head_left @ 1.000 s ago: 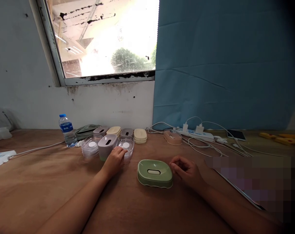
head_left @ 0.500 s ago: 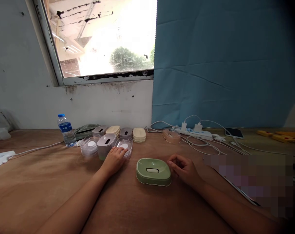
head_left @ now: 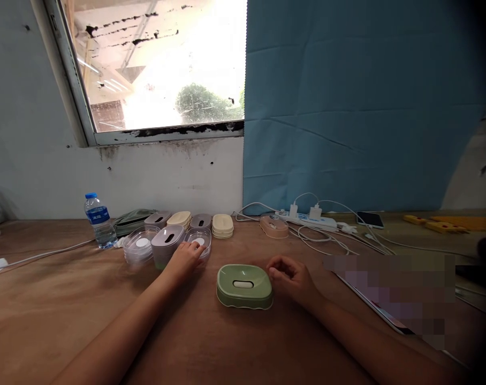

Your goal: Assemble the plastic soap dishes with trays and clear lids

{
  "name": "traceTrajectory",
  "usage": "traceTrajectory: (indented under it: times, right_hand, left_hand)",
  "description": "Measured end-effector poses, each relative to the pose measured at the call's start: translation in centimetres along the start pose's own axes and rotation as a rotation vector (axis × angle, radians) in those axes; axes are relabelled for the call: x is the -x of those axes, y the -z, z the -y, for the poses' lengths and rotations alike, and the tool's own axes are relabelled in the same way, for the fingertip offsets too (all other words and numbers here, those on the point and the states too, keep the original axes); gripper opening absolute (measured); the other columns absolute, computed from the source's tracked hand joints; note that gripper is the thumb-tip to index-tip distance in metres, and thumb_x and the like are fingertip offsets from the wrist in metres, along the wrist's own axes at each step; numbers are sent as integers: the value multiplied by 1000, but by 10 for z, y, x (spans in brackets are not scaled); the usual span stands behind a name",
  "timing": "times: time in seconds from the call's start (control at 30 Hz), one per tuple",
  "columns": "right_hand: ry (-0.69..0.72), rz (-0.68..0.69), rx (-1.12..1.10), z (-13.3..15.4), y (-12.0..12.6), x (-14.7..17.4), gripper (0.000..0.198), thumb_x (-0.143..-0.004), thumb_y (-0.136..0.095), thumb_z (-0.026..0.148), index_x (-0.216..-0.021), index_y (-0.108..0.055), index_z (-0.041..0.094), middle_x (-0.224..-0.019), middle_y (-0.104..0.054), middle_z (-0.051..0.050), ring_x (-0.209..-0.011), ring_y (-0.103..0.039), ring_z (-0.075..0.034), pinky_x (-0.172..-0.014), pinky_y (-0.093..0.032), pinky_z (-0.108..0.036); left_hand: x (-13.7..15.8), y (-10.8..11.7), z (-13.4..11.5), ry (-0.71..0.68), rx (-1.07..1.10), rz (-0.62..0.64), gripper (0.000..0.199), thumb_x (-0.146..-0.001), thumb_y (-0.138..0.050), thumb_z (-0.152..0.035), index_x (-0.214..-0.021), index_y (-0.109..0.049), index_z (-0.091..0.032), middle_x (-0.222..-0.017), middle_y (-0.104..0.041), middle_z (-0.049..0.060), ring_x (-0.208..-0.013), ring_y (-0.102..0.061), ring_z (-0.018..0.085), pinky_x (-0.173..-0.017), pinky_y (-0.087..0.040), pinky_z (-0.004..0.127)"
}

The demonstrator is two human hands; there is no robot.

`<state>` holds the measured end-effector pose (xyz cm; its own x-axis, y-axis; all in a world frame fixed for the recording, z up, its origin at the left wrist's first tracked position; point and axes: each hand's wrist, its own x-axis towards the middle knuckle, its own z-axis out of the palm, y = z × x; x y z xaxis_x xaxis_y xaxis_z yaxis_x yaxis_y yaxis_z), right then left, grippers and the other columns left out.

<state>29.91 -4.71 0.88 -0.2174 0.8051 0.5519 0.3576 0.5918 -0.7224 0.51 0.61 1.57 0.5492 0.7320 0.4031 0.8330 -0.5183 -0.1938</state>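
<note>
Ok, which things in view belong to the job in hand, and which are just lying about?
Likely job things: green oval case by the right hand; clear trays at the left hand; lilac-topped stack; cream stacks.
Lying about: water bottle; power strip; phone; yellow objects.

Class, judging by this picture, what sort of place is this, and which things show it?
Probably a simple workroom: a broad brown flat worktop bears a stack of clear plastic trays and a long white plastic power strip with chargers plugged in.
</note>
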Motion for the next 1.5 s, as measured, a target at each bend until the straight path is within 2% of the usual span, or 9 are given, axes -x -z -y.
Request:
traceTrajectory:
  times: [0.13,0.2,0.3,0.5,0.73,1.03,1.2,1.4,1.5]
  right_hand:
    - [141,273,136,5,6,-1,47,-64,-64,39,-105,-53,19,-115,-50,-11,-106,-47,-25,-90,-37,-38]
    - [60,445,200,6,5,1,73,-56,-70,42,-121,-44,23,-134,-32,-11,-121,-33,-29,-98,-29,-41]
    - [-88,587,243,2,2,2,83,-55,-71,46,-129,-37,27,-139,-24,-10,-125,-27,-31,-101,-25,-44]
    - [-90,527,217,-8,-2,0,80,-54,-71,47,-126,-43,27,-136,-29,-11,-124,-29,-32,-101,-23,-45]
    - [47,425,193,-4,1,0,75,-55,-71,45,-123,-47,23,-131,-38,-13,-120,-35,-32,-98,-27,-45]
    - [160,415,286,-8,1,0,79,-55,-72,45,-126,-44,22,-133,-32,-13,-122,-32,-31,-98,-30,-43]
    - [232,305,288,-3,4,-1,67,-60,-69,44,-121,-49,23,-135,-29,-10,-122,-32,-30,-99,-30,-40]
    - [60,13,170,-7,5,-7,38,-73,-56,47,-101,-62,22,-124,-43,-10,-113,-43,-27,-93,-38,-38]
    - [-99,-105,78,-17,6,-11,41,-76,-47,53,-95,-61,19,-107,-55,-11,-95,-54,-25,-75,-48,-35]
  left_hand:
    - [4,14,-22,30,96,-157,36,-75,-52,-20,-111,-46,-15,-114,-50,14,-108,-44,27,-92,-34,45]
    - [10,27,-38,-14,245,-187,32,-79,-47,-21,-111,-46,-18,-115,-49,11,-110,-43,24,-94,-33,43]
    - [19,42,-58,-80,524,-139,32,-80,-47,-29,-110,-47,-20,-112,-49,9,-108,-45,21,-94,-36,38]
    - [30,29,-72,56,1011,57,83,-53,-73,-38,-123,-33,-20,-125,-37,12,-116,-39,28,-96,-36,42]
    - [25,25,-77,139,1589,63,84,-51,-77,-19,-120,-31,-23,-121,-43,12,-113,-45,24,-92,-40,40]
    - [24,19,-67,170,1392,45,98,-41,-81,-23,-123,-28,-18,-120,-44,14,-111,-45,26,-91,-42,42]
    - [25,11,-65,193,1334,38,81,-55,-75,-26,-122,-30,-19,-106,-52,11,-100,-53,21,-84,-46,38]
    - [28,17,-63,43,984,-20,53,-61,-70,-31,-108,-48,-18,-111,-50,9,-104,-48,21,-91,-40,36]
    - [28,25,-72,-132,890,25,52,-65,-65,-32,-113,-49,-20,-120,-47,9,-111,-44,21,-96,-35,35]
